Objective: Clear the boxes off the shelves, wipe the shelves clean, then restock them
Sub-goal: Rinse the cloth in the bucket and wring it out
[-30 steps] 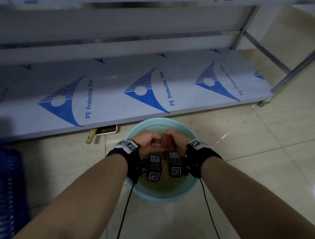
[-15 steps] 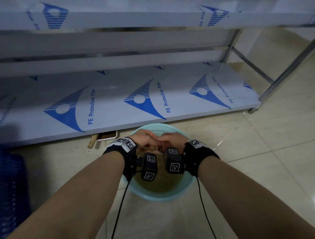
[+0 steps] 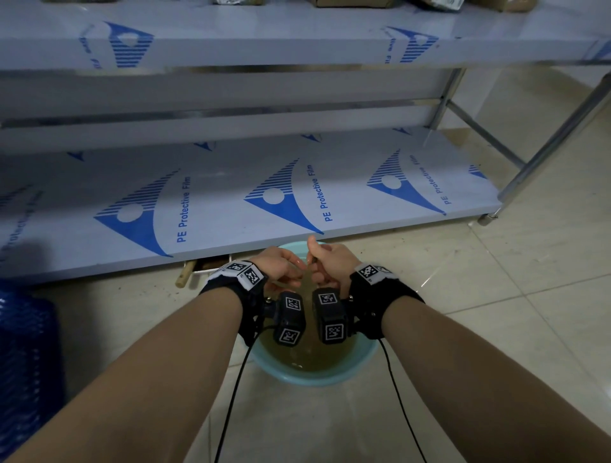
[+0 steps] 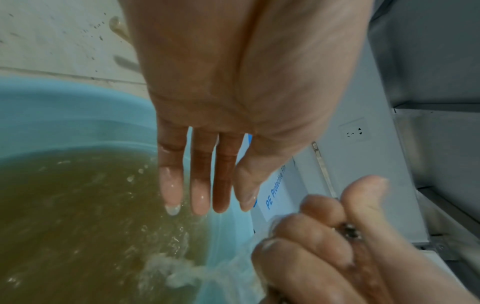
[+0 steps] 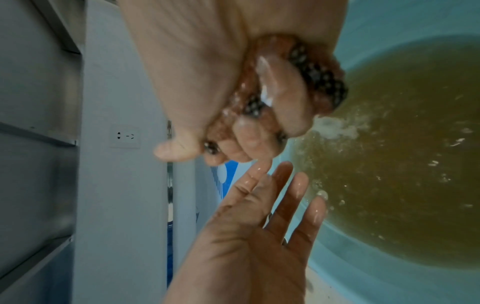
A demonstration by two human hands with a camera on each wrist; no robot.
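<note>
Hands: two, both wet, held close together over one basin.
Right hand [image 5: 249, 98]: fingers curled tight round one wadded cloth [image 5: 318, 76], brown with dark dots; thumb sticks up; water falls from the fist.
Left hand [image 4: 233, 92]: spread flat, fingers straight and nearly together, holding nothing, just beside the right fist, fingertips apart from it.
Basin [image 3: 365, 358]: one, pale blue, directly beneath the hands, holding murky brown water.
Shelves: two in view; lower shelf [image 3: 231, 185] just beyond the hands, film-covered; upper shelf [image 3: 264, 36] above it.
Boxes [image 3: 347, 3]: only bottom edges show, on the upper shelf; count unclear.
</note>
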